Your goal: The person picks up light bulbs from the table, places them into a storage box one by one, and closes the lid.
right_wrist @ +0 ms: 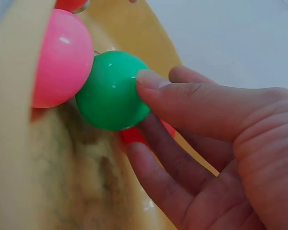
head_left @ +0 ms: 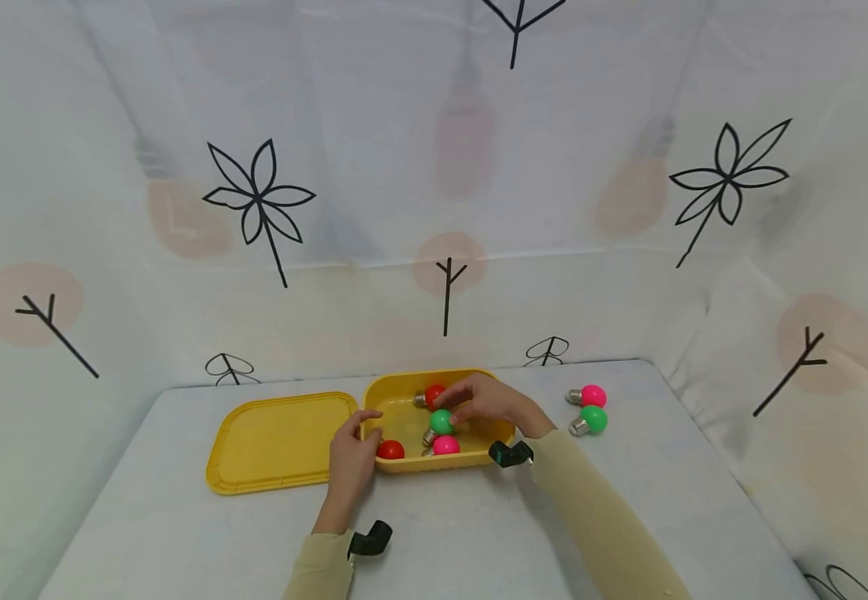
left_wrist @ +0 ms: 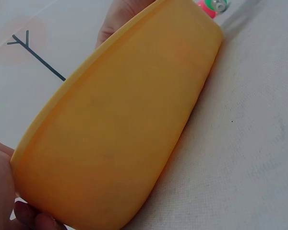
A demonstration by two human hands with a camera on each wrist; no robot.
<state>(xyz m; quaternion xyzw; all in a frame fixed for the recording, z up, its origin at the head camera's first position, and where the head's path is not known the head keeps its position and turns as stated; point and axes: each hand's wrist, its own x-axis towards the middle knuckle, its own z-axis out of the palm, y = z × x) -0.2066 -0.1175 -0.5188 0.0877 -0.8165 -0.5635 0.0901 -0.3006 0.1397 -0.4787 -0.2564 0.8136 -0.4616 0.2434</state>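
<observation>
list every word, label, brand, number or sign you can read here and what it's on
None: no word, label, brand, number or sign can be read in any view.
Backdrop: line drawings of plants and pale bulb shapes, no lettering.
Yellow box, flat yellow tray, green bulb: no print visible.
Metal bulb base by the pink bulb: too small to tell.

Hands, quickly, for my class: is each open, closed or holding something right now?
Left hand: holding the deep yellow tray by its edge.
Right hand: thumb touching the green bulb inside; whether gripped cannot be told.
</observation>
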